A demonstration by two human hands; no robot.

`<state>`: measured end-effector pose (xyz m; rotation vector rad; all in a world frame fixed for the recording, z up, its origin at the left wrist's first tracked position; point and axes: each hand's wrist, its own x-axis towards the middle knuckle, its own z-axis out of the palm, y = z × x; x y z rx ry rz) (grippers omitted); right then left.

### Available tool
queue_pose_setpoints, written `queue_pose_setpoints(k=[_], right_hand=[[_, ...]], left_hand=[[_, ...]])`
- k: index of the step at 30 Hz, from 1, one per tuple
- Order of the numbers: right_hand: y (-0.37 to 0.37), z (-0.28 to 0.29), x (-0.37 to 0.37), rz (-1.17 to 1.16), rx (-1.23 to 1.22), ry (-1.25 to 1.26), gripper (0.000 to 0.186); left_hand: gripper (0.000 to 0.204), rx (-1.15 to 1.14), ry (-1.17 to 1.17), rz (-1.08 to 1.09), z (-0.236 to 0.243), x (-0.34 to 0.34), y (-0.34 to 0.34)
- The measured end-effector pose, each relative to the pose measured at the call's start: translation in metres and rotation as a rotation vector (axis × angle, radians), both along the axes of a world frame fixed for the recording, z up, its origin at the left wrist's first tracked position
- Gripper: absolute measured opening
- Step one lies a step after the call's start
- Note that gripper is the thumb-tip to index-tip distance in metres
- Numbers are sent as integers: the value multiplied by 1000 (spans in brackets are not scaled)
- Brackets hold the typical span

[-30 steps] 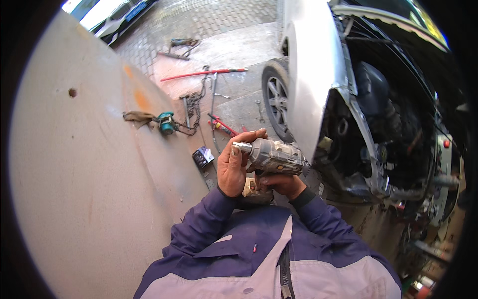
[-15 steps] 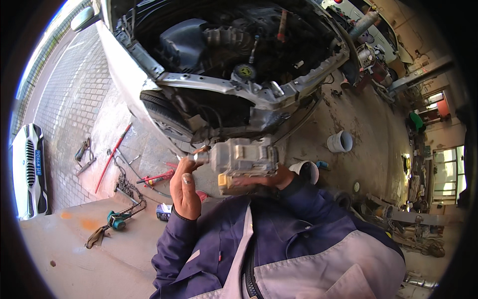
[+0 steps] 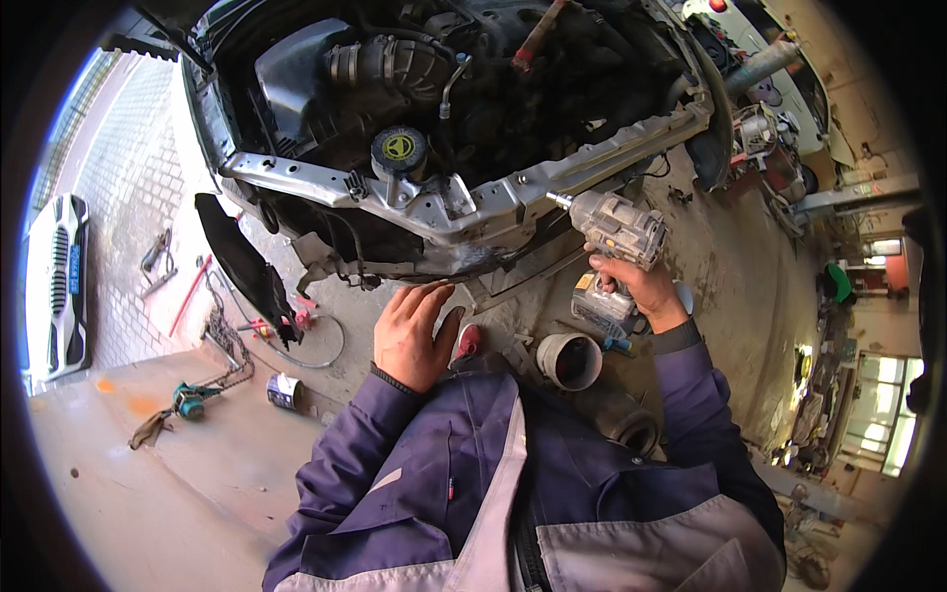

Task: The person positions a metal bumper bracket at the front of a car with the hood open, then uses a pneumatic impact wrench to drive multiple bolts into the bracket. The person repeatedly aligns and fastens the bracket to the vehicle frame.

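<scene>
My right hand [image 3: 639,289] grips a dusty cordless impact wrench [image 3: 621,227] with a battery at its base, its metal nose pointing left toward the silver front crossmember [image 3: 518,196] of an open engine bay. Whether the nose touches the metal I cannot tell. My left hand [image 3: 414,331] is open and empty, fingers reaching forward at the lower front edge of the car, beside hanging brackets and dark trim. Above the crossmember are a round cap with a yellow emblem [image 3: 399,148], a ribbed intake hose [image 3: 380,64] and a red-ended tool [image 3: 533,39].
A white bucket [image 3: 569,360] stands below my right hand. A chain hoist [image 3: 189,403] lies on a pale panel [image 3: 128,493] at the left, near a red bar [image 3: 187,296]. A white bumper [image 3: 59,286] lies at the far left. Parts crowd the right side [image 3: 760,148].
The view has swung round to face the engine bay. My left hand has left the wrench and moved forward, while my right hand has carried it right and up toward the crossmember.
</scene>
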<state>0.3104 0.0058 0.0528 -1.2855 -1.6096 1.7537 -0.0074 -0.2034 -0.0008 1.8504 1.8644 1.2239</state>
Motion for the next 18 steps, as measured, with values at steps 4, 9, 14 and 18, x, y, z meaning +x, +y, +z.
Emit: queue_pose_setpoints(k=[4,9,14,18], right_hand=[[47,-6,3,68,-70,-93,39],[82,0,-11,163,-103,-197,39],[104,13,-24,215,-199,-223,43],[119,18,-27,287,-195,-243,39]], left_hand=[[36,24,72,20,-2,5,26],[36,157,166,-5,-8,-1,70],[37,215,158,-20,-15,1,105],[40,209,183,-10,-14,2,118]])
